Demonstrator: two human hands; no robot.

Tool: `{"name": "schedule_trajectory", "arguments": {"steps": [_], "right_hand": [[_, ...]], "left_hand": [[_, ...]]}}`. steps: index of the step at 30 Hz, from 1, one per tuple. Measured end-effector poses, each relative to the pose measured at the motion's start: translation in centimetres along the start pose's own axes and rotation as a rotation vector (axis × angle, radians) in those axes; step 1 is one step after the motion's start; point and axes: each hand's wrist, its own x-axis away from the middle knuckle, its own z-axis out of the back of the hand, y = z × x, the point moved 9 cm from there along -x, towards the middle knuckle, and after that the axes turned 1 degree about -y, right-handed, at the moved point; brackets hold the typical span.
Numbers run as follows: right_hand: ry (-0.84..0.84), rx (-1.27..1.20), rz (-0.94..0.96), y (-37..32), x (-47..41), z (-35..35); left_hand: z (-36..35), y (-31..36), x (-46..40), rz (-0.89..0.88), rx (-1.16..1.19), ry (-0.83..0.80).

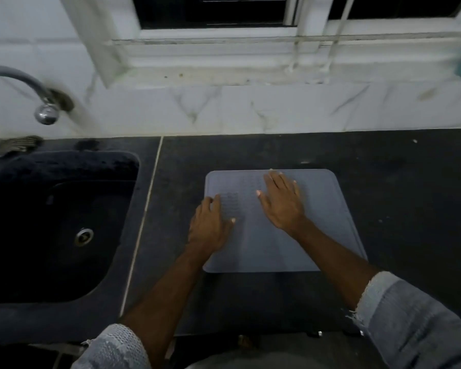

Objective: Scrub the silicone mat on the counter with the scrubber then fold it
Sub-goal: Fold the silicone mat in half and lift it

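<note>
On the dark counter beside the sink, left hand and right hand are pressing the silicone mat flat, fingers spread, holding nothing; fetching a scrubber seemingly comes next

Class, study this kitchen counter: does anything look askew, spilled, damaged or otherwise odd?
Nothing is spilled or broken. The grey mat lies flat on the dark counter, turned slightly askew. Both hands, left and right, rest on it empty, and no scrubber is clearly visible. The right sleeve cuff is frayed.
</note>
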Motion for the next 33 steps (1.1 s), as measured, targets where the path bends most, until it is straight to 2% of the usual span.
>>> {"name": "schedule_trajectory", "arguments": {"steps": [4,8,11,17,25,30,33], "right_hand": [[0.063,-0.061,-0.250,8.0,2.9,2.1],[0.128,-0.052,-0.439,14.3,6.0,3.5],[0.092,-0.040,-0.532,17.1,7.3,3.4],[0.061,-0.059,-0.617,19.3,7.9,2.9],[0.100,-0.381,-0.790,22.2,6.4,3.7],[0.059,-0.372,-0.805,22.0,6.5,3.6],[0.064,-0.462,-0.790,21.2,6.5,4.3]], "left_hand": [[1.0,-1.2,0.2,0.142,0.024,0.112],[1.3,-4.3,0.1,0.321,-0.008,0.058],[1.3,-5.3,-0.1,0.368,-0.037,0.013],[0.8,-5.7,-1.2,0.423,0.059,-0.032],[0.0,-6.7,-2.3,0.519,0.256,-0.047],[0.2,-6.9,-2.4,0.505,0.340,0.000],[-0.4,-7.1,-2.0,0.568,0.600,-0.002]]}}
